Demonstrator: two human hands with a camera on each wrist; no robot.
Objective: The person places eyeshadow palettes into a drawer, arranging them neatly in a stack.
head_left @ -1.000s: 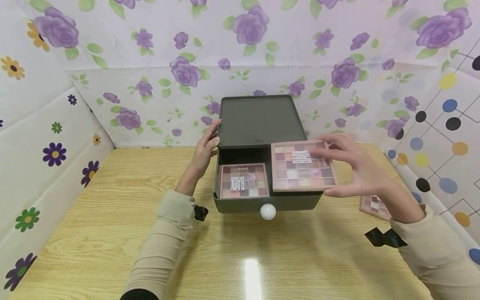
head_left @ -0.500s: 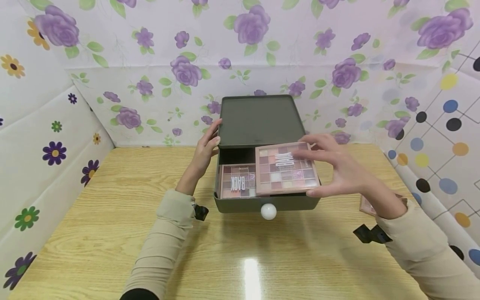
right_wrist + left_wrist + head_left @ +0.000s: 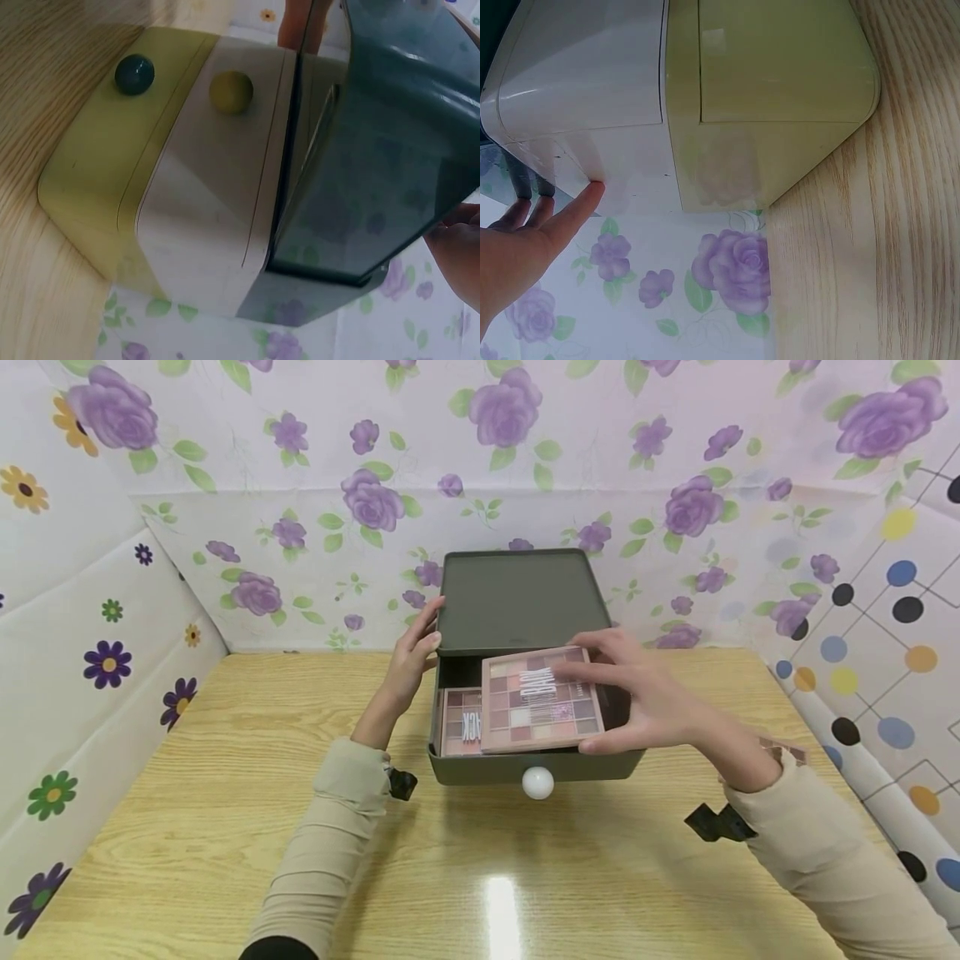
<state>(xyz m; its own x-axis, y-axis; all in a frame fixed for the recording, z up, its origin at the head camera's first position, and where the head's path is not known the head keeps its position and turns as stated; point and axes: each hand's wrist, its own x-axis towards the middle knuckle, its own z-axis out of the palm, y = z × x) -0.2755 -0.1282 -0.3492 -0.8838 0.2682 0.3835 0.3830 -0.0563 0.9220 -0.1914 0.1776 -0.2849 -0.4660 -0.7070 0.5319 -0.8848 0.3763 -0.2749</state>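
Observation:
My right hand point(image 3: 648, 697) pinches a pinkish eyeshadow palette point(image 3: 517, 714) by its right part, thumb on the front edge. It is held slightly tilted over the pulled-out dark green drawer point(image 3: 472, 770), overlapping another palette point(image 3: 456, 718) that lies inside at the left. My left hand point(image 3: 408, 664) rests against the left side of the drawer unit point(image 3: 525, 597), and the left wrist view shows its fingers straight, touching the white side. In the right wrist view only part of my right hand point(image 3: 457, 255) shows, at the right edge, and the palette is hidden behind the drawer.
Below the top drawer are a white drawer point(image 3: 202, 187) and a yellow-green drawer point(image 3: 94, 180), both closed with round knobs. A further palette point(image 3: 783, 747) lies on the wooden table point(image 3: 262, 827) at the right, partly behind my right forearm. Patterned cloth walls point(image 3: 300, 460) enclose the table.
My right hand has carried its palette leftward across the drawer, covering more of the palette inside. My left hand has stayed on the unit's side.

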